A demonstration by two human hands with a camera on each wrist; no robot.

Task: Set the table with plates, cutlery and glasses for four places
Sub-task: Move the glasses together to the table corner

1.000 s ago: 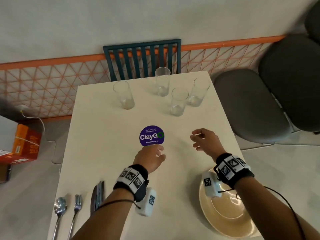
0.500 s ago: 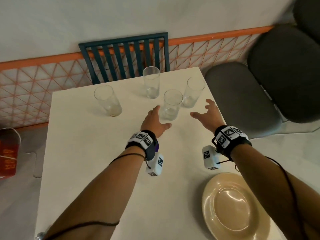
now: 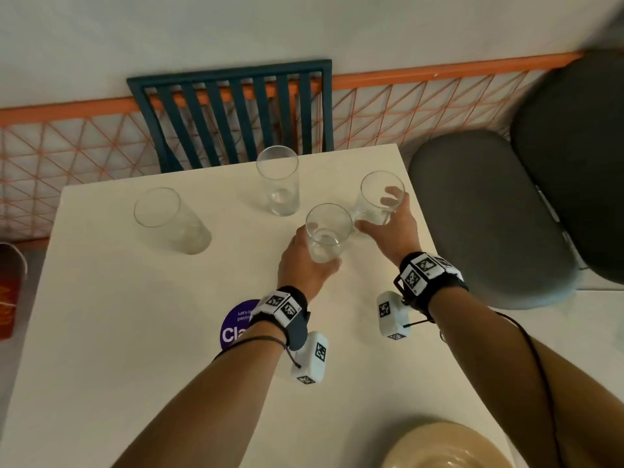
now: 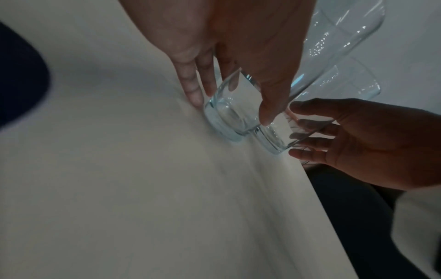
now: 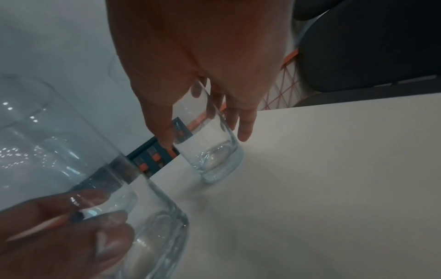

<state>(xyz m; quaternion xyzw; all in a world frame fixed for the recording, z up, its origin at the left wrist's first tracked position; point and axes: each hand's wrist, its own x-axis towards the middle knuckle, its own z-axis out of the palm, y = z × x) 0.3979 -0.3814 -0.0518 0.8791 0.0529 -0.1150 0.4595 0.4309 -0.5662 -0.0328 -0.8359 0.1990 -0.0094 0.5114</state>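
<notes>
Four clear, empty glasses stand at the far end of the white table (image 3: 135, 332). My left hand (image 3: 320, 246) grips the nearest middle glass (image 3: 329, 228), thumb on its near side and fingers round the far side. In the left wrist view its fingers (image 4: 190, 83) reach down to that glass's base (image 4: 226, 117). My right hand (image 3: 378, 214) grips the right glass (image 3: 381, 194) near the table's right edge; the right wrist view shows this glass (image 5: 214, 154) between thumb and fingers. Both glasses stand on the table, close together. A beige plate (image 3: 445, 447) lies at the near right.
Two more glasses stand free, one far centre (image 3: 278, 184) and one far left (image 3: 169, 221). A purple round sticker (image 3: 234, 327) lies under my left wrist. A dark slatted chair (image 3: 233, 109) stands beyond the table, grey padded seats (image 3: 489, 217) to the right.
Both hands have reached forward from the middle of the table to the glasses. They were open half a second ago and now each holds a glass.
</notes>
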